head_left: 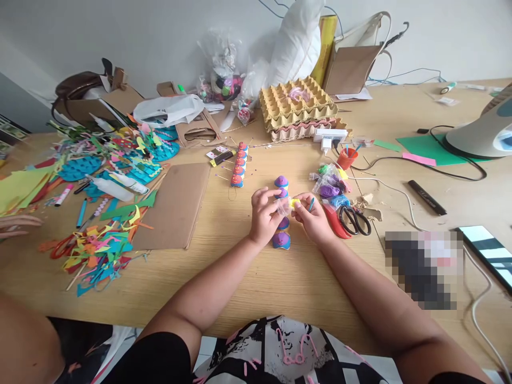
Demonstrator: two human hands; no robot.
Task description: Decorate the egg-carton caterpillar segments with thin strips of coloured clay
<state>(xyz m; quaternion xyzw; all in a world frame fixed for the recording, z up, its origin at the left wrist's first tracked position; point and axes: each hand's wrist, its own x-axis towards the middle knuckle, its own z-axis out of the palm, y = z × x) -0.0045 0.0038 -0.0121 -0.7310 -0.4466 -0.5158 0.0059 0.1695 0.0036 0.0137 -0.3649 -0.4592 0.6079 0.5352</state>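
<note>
My left hand (pixel 262 216) pinches a small clear plastic bag (pixel 284 207) in front of me. A lump of yellow modelling clay (pixel 295 204) sits at the bag's mouth, gripped by the fingertips of my right hand (pixel 316 221). A thin blue stick-like tool (pixel 311 204) pokes up from my right fingers. Under both hands lies an egg-carton strip (pixel 281 240), its humps painted blue and topped with purple clay; my hands hide its middle. Farther off stands a second strip (pixel 239 170) with red tops, blue sides and pins stuck out sideways.
Wrapped clay packs (pixel 330 189), black-handled scissors (pixel 354 220) and a red cup (pixel 346 158) lie right. Brown cardboard (pixel 174 208) and paper scraps (pixel 98 250) are left, with another person's hand (pixel 18 225). Egg trays (pixel 298 106) stand behind. A white cable (pixel 408 200) runs right.
</note>
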